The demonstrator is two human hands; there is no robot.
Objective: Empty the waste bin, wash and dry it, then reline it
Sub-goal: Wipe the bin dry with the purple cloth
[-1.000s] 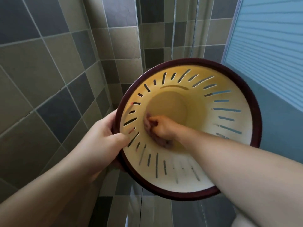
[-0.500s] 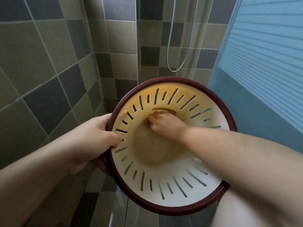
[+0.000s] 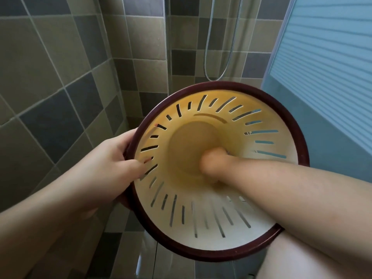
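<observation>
I hold the waste bin (image 3: 221, 84) tilted with its mouth toward me; it is cream-yellow plastic with slotted walls and a dark red rim. My left hand (image 3: 112, 158) grips the rim on the left, thumb inside over the slots. My right hand (image 3: 213, 162) reaches deep inside, curled into a blurred fist against the right edge of the bin's round bottom. A sliver of dark cloth (image 3: 227, 152) peeks out by the knuckles; the rest of it is hidden under the hand.
Grey and olive tiled walls meet in a corner behind the bin. A metal shower hose (image 3: 207, 57) loops down the back wall. A frosted blue glass panel (image 3: 322, 77) stands at the right. My leg (image 3: 302, 258) is under the bin's lower right.
My right hand has swept around the bin's bottom, from the left side over the top to the right. The bin sits lower in view and the hose shows more.
</observation>
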